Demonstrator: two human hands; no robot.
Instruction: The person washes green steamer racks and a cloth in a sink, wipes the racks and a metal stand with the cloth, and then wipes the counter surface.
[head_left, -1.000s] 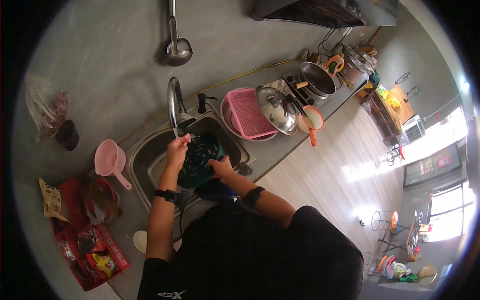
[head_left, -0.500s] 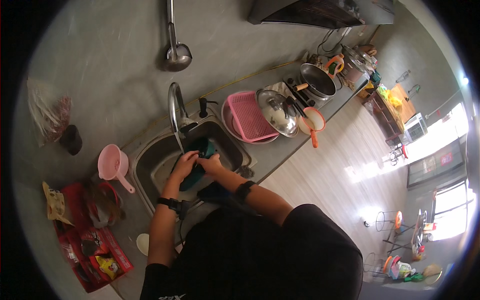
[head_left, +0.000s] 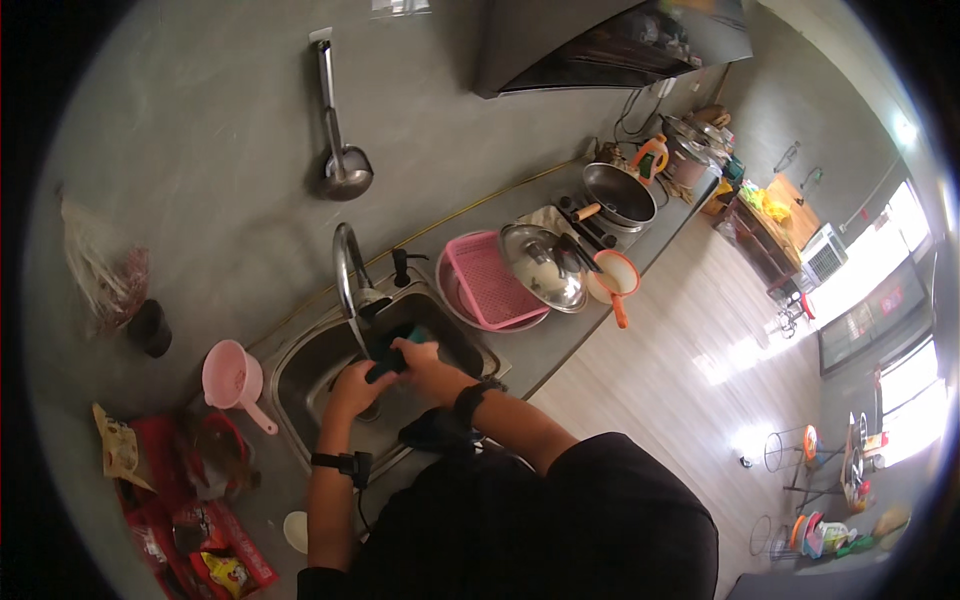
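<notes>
Over the steel sink (head_left: 290,392), my left hand (head_left: 352,388) and my right hand (head_left: 422,366) work close together beneath the curved tap (head_left: 345,262). Both are closed on a dark teal thing (head_left: 404,338), whose kind I cannot make out; a dark part of it shows between my fingers. Water seems to run from the tap beside my left hand. My hands hide much of the thing. A dark, cloth-like piece (head_left: 430,430) lies at the sink's near edge, by my right forearm.
Left of the sink stands a pink dipper (head_left: 233,375), with red packages (head_left: 180,530) nearer me. To the right are a pink basket (head_left: 495,285), a metal lid (head_left: 545,265), an orange-rimmed pan (head_left: 615,275) and a wok (head_left: 618,195). A ladle (head_left: 345,175) hangs on the wall.
The view has tilted, so the scene sits lower. The teal thing, which showed widely under my hands, is now turned and shows less, lying higher between my fingers.
</notes>
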